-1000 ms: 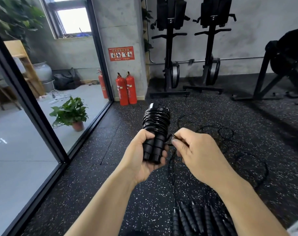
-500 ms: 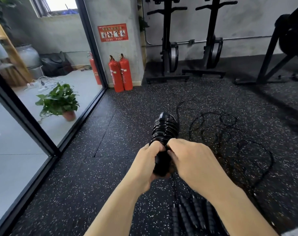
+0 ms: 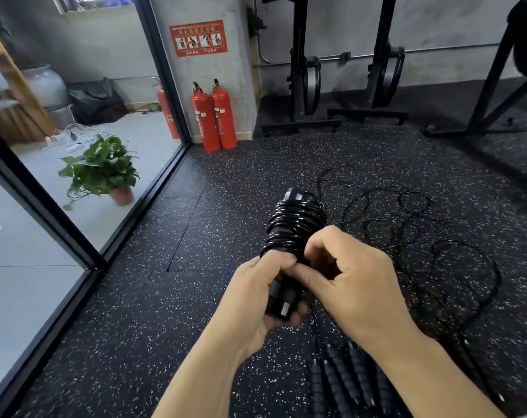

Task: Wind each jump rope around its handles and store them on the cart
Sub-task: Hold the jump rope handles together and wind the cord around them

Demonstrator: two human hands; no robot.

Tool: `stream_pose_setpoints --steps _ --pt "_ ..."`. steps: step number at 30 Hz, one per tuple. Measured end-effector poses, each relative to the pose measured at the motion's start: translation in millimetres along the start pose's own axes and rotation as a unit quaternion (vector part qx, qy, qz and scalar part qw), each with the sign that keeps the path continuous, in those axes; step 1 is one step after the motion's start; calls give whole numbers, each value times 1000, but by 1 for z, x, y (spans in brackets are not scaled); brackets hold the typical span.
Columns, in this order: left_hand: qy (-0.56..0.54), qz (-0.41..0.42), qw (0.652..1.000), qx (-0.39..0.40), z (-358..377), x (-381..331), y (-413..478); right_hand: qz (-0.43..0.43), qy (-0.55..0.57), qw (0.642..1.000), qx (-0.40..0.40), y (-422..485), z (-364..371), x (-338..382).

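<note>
Left hand (image 3: 256, 300) comes in from lower centre, forearm angled up and to the right, palm turned inward; fingers and thumb wrapped round the lower ends of the two black handles (image 3: 282, 303), clamped on them. Handles held side by side, tilted slightly to the right, top end pointing away from the camera. Jump rope (image 3: 295, 224) is wound in tight glossy turns round the upper half of the handles, held in the air above the speckled rubber floor (image 3: 196, 297). Right hand (image 3: 355, 285) comes in from lower right, back of hand up, fingers curled onto the lowest turns of the coil, thumb stretched left and pressing beside the left thumb; closed on the rope. Loose ropes (image 3: 422, 236) lie in loops on the floor to the right. Spare handles (image 3: 346, 384) lie on the floor below the hands
</note>
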State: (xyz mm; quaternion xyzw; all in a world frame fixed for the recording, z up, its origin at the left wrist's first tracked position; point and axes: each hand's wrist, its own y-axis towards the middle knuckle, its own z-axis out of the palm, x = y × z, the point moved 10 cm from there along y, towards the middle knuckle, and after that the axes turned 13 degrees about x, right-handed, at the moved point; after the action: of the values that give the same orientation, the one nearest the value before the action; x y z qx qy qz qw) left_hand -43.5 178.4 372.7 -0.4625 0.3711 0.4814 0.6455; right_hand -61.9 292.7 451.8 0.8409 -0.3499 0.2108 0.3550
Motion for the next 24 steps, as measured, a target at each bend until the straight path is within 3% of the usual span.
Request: stream_pose_setpoints --steps 6,24 --pt "0 15 1000 -18 -3 -4 -5 -12 -18 999 -34 -3 -1 13" --pt "14 16 999 -47 -4 -3 -13 37 -3 999 8 -7 4 14"
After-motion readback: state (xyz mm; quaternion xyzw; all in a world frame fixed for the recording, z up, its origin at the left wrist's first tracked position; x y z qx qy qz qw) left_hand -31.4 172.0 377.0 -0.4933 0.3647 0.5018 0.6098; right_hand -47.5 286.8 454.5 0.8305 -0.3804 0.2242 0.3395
